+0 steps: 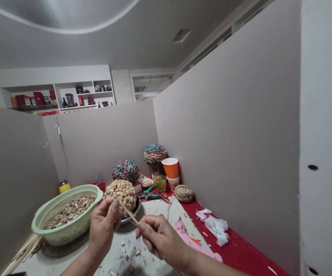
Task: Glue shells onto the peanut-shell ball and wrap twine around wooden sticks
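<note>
My right hand (160, 235) is closed round a thin pale wooden stick (129, 212), which slants up and left from my fingers. At the stick's upper end, my left hand (105, 220) is closed in a pinch, thumb against forefinger. The exact contact there is too small to make out. Just behind both hands, a round ball covered in pale nutshells (122, 193) rests in a dark metal bowl (137, 207). Loose shell pieces (138, 252) lie on the white board (151, 209) below my hands.
A green basin (68, 235) of shell pieces stands left, with sticks (25, 251) beside it. Behind are two coloured shell balls (125, 170), orange cups (170, 169), pliers and scissors (154, 196). A twine ball (184, 193), crumpled tissue (216, 228) and a pink glue gun (183, 230) lie right. Grey partitions (226, 134) enclose the table.
</note>
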`<act>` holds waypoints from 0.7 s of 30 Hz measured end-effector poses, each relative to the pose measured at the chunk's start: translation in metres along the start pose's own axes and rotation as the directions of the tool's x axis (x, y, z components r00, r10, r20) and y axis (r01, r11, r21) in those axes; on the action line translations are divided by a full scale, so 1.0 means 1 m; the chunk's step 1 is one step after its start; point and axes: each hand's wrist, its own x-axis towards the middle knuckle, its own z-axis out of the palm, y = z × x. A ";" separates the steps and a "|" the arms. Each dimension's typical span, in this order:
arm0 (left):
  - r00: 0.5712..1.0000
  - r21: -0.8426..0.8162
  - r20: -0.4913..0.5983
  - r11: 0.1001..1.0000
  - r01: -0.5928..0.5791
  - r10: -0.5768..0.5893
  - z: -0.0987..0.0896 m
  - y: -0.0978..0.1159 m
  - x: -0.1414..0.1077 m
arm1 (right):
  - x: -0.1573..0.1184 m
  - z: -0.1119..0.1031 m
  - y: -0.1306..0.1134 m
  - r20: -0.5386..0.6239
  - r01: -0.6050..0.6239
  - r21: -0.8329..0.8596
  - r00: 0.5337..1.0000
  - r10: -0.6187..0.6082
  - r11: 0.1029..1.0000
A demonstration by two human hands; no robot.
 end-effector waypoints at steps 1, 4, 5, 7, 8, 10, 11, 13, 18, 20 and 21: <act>1.000 -0.002 -0.005 1.000 0.008 -0.008 -0.001 -0.001 0.000 | 0.001 0.000 0.003 0.037 -0.037 0.057 0.999 0.035 0.998; 0.999 0.018 -0.025 0.999 0.028 -0.027 -0.003 -0.007 0.001 | 0.004 -0.001 0.011 0.044 -0.064 0.118 0.997 0.059 0.991; 0.999 0.034 -0.026 0.999 0.031 -0.030 -0.004 -0.010 0.001 | 0.003 -0.002 0.014 -0.001 -0.039 0.096 0.999 0.040 0.995; 0.999 0.068 -0.023 0.997 0.030 -0.028 -0.005 -0.015 0.002 | 0.001 -0.004 0.018 -0.111 0.018 -0.009 0.994 -0.019 1.000; 1.000 0.085 -0.018 0.996 0.026 -0.025 -0.005 -0.018 0.002 | -0.001 -0.005 0.019 -0.153 0.037 -0.076 0.987 -0.048 0.996; 1.000 0.105 -0.006 0.994 0.025 -0.025 -0.006 -0.021 0.001 | -0.005 -0.007 0.018 -0.191 0.055 -0.186 0.977 -0.091 0.981; 1.000 0.106 -0.001 0.994 0.030 -0.030 -0.006 -0.022 0.001 | -0.007 -0.008 0.017 -0.193 0.059 -0.214 0.976 -0.101 0.975; 0.999 0.107 0.005 0.994 0.036 -0.037 -0.007 -0.023 0.000 | -0.009 -0.009 0.015 -0.182 0.062 -0.225 0.978 -0.105 0.972; 0.999 0.139 -0.003 0.990 0.032 -0.031 -0.007 -0.022 -0.002 | -0.013 -0.009 0.014 -0.155 0.074 -0.210 0.982 -0.108 0.975; 1.000 0.141 0.004 0.990 0.026 -0.026 -0.006 -0.021 -0.002 | -0.014 -0.008 0.016 -0.138 0.072 -0.189 0.985 -0.099 0.979; 1.000 0.142 0.011 0.990 0.019 -0.021 -0.005 -0.021 -0.002 | -0.014 -0.007 0.017 -0.127 0.065 -0.167 0.988 -0.087 0.984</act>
